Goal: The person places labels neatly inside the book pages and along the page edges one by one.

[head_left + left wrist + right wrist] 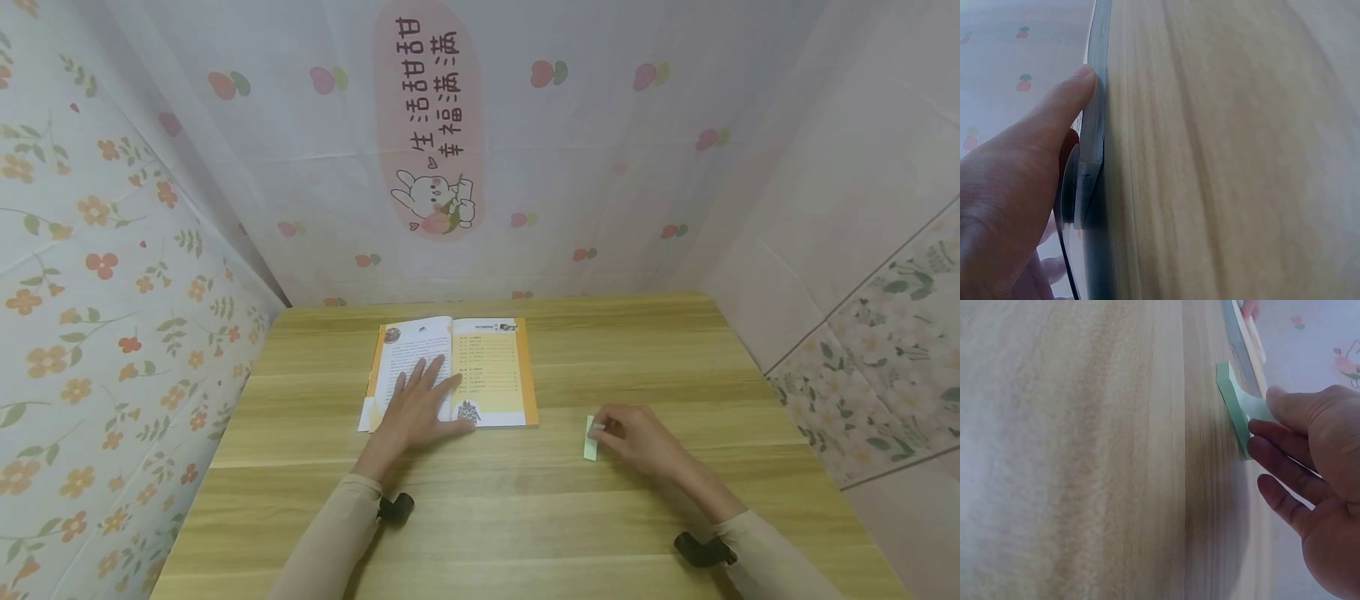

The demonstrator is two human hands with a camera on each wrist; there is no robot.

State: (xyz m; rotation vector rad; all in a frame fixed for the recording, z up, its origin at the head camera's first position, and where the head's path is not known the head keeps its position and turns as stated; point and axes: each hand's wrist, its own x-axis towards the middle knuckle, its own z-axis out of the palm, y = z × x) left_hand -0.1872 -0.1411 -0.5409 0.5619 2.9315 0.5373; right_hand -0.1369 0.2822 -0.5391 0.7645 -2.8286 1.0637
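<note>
A book [491, 400] lies spread out on the table, with text on its left page and a yellow panel on its right page. My left hand [416, 408] rests on it near the fold with fingers spread, and its thumb reaches along the lower edge. Seen from the left wrist, the thumb is against the book's page edges [1099, 56]. To the right of the book lies a small pad of light green sticky notes [1230, 400]. Thumb and forefinger of my right hand [641, 437] pinch its top sheet [1255, 406], which curves up off the pad; the other fingers are loosely bent.
The wooden table [525, 517] ends at a white curtain [570, 192] with fruit prints. A flowered curtain [97, 333] hangs along the left, and a pale panel [847, 275] stands on the right. A white slip [366, 414] sticks out at the book's lower left corner.
</note>
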